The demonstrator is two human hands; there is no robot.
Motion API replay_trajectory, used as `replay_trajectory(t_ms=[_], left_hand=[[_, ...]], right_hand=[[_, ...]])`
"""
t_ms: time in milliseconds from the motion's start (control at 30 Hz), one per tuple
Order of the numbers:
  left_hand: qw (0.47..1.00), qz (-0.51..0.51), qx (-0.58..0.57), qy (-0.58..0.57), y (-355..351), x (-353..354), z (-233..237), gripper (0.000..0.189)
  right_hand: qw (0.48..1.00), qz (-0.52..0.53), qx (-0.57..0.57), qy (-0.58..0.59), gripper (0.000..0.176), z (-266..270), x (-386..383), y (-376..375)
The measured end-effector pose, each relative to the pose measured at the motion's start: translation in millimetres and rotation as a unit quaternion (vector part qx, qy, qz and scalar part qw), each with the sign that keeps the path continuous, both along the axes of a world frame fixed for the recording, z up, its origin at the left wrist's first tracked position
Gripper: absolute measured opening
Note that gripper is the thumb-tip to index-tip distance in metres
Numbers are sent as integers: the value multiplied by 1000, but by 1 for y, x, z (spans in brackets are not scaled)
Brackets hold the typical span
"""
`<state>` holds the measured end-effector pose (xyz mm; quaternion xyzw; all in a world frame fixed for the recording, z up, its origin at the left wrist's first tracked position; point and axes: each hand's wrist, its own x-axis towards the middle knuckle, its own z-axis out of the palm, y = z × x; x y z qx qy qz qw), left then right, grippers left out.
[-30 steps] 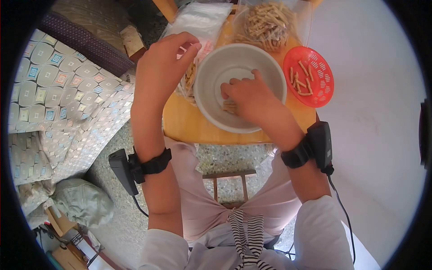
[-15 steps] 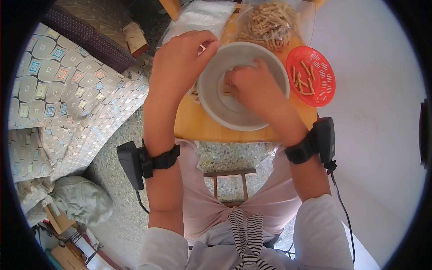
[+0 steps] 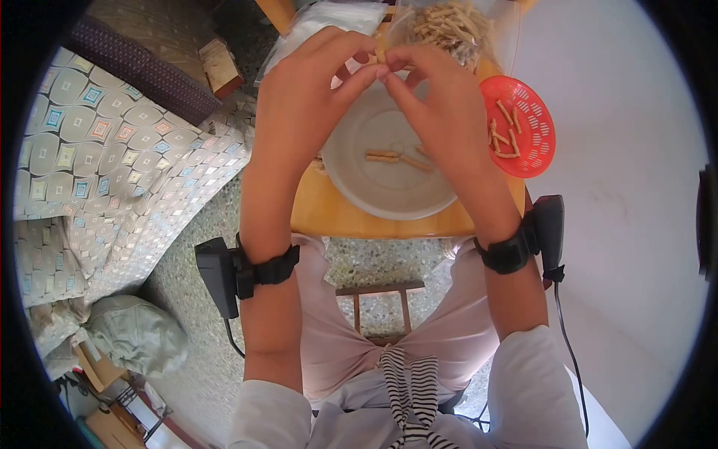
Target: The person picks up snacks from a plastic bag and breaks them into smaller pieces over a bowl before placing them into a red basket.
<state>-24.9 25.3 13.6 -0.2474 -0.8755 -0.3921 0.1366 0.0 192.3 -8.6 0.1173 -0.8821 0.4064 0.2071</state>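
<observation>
My left hand (image 3: 314, 86) and my right hand (image 3: 443, 97) meet above the far rim of a grey-white bowl (image 3: 340, 176). Between their fingertips they pinch one short tan stick (image 3: 381, 56), which looks like a piece of dried root. Fingers cover part of it. Inside the bowl lie several similar tan pieces (image 3: 383, 156), some partly hidden by my right wrist. A red slotted plastic basket (image 3: 540, 129) with several more sticks stands just right of my right hand.
Behind the bowl is a clear plastic bag of tan sticks (image 3: 456, 28). Flat clear bags (image 3: 314, 21) lie beside it at the back left. All stand on a wooden chair seat (image 3: 359, 223). A white wall (image 3: 613, 150) borders the right; a patterned cloth (image 3: 112, 142) hangs at left.
My right hand has come up out of the bowl to my left hand, and a tan stick is now pinched between them. Pieces on the bowl's bottom are now more visible.
</observation>
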Motion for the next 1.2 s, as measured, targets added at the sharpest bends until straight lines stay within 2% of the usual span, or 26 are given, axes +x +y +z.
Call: replay_trajectory(t_ms=[67, 300, 600, 733, 800, 833, 900, 967, 1100, 1200], left_hand=[[1000, -8, 16, 19, 2, -2, -2, 20], [994, -37, 97, 29, 9, 1, 1, 14], [992, -68, 92, 45, 9, 4, 6, 15], [989, -57, 114, 81, 8, 3, 4, 19], [988, 6, 139, 67, 6, 3, 4, 19], [988, 6, 139, 67, 4, 2, 5, 19], [987, 10, 159, -16, 0, -1, 5, 20], [991, -16, 133, -24, -7, -3, 4, 21], [993, -59, 87, -58, -10, -1, 6, 23], [994, -79, 63, -49, -9, -1, 6, 22]], right_hand=[[999, 3, -51, 6, 21, 1, 0, 1], [997, -13, -80, 0, 23, 3, 1, 0], [998, -14, -48, 32, 20, -1, 0, 3], [993, -22, -96, 62, 18, 2, 1, 0], [990, -19, -114, 77, 17, 5, 2, 0], [990, -20, -106, 96, 17, 7, 3, 0], [989, -20, -95, 115, 18, 9, 4, 1], [981, -13, -104, 161, 17, 11, 4, 1], [983, 17, -88, 162, 16, 14, 7, -1], [974, 42, -69, 211, 16, 7, 4, -5]])
